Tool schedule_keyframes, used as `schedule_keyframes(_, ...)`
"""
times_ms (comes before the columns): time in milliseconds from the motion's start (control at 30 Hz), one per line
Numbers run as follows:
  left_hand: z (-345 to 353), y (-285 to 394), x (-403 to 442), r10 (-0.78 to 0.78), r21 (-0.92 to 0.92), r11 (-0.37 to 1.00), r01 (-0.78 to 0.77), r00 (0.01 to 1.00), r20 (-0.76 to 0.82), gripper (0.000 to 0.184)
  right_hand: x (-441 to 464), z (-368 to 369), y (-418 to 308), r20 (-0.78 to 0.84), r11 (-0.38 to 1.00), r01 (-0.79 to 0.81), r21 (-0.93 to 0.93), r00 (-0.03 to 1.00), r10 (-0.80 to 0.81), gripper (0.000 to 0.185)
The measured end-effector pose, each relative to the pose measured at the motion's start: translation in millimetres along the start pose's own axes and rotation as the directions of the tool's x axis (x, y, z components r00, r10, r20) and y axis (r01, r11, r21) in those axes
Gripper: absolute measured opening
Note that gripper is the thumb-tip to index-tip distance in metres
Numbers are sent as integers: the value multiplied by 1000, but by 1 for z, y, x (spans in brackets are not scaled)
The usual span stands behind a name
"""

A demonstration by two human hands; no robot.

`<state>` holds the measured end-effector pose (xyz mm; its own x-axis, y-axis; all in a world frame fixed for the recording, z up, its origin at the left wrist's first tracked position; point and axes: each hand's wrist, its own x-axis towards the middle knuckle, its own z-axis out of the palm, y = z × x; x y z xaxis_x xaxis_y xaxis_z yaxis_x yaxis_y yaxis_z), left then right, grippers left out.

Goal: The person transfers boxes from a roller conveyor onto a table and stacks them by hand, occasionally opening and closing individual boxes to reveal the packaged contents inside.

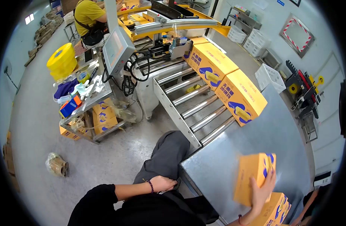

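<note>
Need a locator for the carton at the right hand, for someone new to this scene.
Find the bare metal table at the near end of the roller conveyor. Toward its lower right, a yellow-orange carton has the right hand on it. Neither the cartons on the rollers nor those just below it have that hand on them.

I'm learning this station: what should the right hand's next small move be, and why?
Probably ease the blurred carton into line with the near group of cartons: the right hand is on it, and that group sits close by at the metal table's near end.
</note>
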<state>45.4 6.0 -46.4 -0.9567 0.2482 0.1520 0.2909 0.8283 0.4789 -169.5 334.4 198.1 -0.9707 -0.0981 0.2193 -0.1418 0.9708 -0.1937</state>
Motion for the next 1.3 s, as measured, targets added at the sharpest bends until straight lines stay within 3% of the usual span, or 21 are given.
schedule_keyframes(100, -11, 3, 3, 9, -30, 1000, -8, 1000, 17, 24, -28, -12, 64, 14, 993, -84, -83, 996, 86, 85)
schedule_keyframes(167, -13, 6, 2, 13, -40, 999, -11, 999, 46, 24, -50, -16, 170, -61, 879, -379, -289, 924, 378, 83)
schedule_keyframes(267, -7, 1, 3, 5, -54, 999, -5, 1000, -2, 21, -68, -29, 217, -53, 905, -398, -149, 918, 394, 86)
schedule_keyframes(300, -2, -1, 2, 37, -63, 997, -41, 997, -65, 20, -70, -35, 236, -43, 893, -427, -139, 904, 426, 90)
schedule_keyframes(400, -10, 3, 6, 4, -21, 1000, -5, 999, -38, 17, -56, -42, 239, -37, 806, -554, -209, 828, 560, 92)
schedule_keyframes(433, -11, 4, 8, 0, -8, 1000, 0, 999, -45, 16, -40, -46, 237, 19, 793, -503, -343, 841, 541, 88)
schedule_keyframes(467, -8, 2, 7, 15, -2, 1000, -15, 999, -37, 15, -27, -38, 239, -5, 851, -386, -357, 911, 411, 80)
schedule_keyframes(500, -10, 3, 9, 23, -7, 1000, -24, 998, -55, 14, -12, -21, 238, -174, 951, -152, -269, 979, 107, 70)
schedule_keyframes(533, -10, 3, 9, 26, 4, 1000, -26, 999, -39, 16, 12, -14, 188, -259, 985, -154, -77, 957, 130, 61)
schedule_keyframes(600, -10, 2, 9, 46, 26, 999, -46, 999, -17, 18, 67, -10, 115, -178, 997, -21, 78, 983, 35, 58)
schedule_keyframes(700, -14, 3, 8, 41, 33, 999, -40, 998, -42, 15, 147, 20, 40, -116, 947, 280, 155, 958, -264, 55)
schedule_keyframes(833, -10, 2, 7, 34, 12, 999, -33, 996, -82, 16, 233, 46, -26, -67, 952, 258, 162, 966, -250, 61)
schedule_keyframes(867, -7, 1, 6, 22, 18, 1000, -20, 996, -88, 17, 245, 45, -36, 42, 971, 170, 165, 983, -180, 63)
schedule_keyframes(900, -6, -1, 4, 6, 22, 1000, -4, 995, -95, 17, 251, 43, -43, 154, 984, 85, 158, 982, -109, 65)
schedule_keyframes(1033, -10, 4, 8, 19, 73, 997, -14, 997, -72, 17, 238, 24, -56, 202, 992, 98, 76, 973, -112, 68)
schedule_keyframes(1067, -11, 4, 9, 29, 58, 998, -23, 995, -97, 17, 213, 28, -59, -40, 983, 172, 67, 985, -170, 70)
schedule_keyframes(1100, -13, 4, 10, 37, 45, 998, -32, 992, -122, 18, 186, 31, -65, -279, 969, 244, 40, 934, -224, 73)
schedule_keyframes(1200, -14, 2, 9, 37, -3, 999, -38, 995, -96, 19, 109, 7, -96, -162, 972, 233, 9, 960, -229, 81)
schedule_keyframes(1267, -17, 1, 9, 38, -28, 999, -39, 998, -50, 19, 85, 10, -96, 52, 906, 411, 96, 907, -417, 93)
schedule_keyframes(1300, -16, 0, 8, 39, -34, 999, -40, 999, -38, 19, 84, 15, -93, 71, 904, 414, 101, 904, -422, 93)
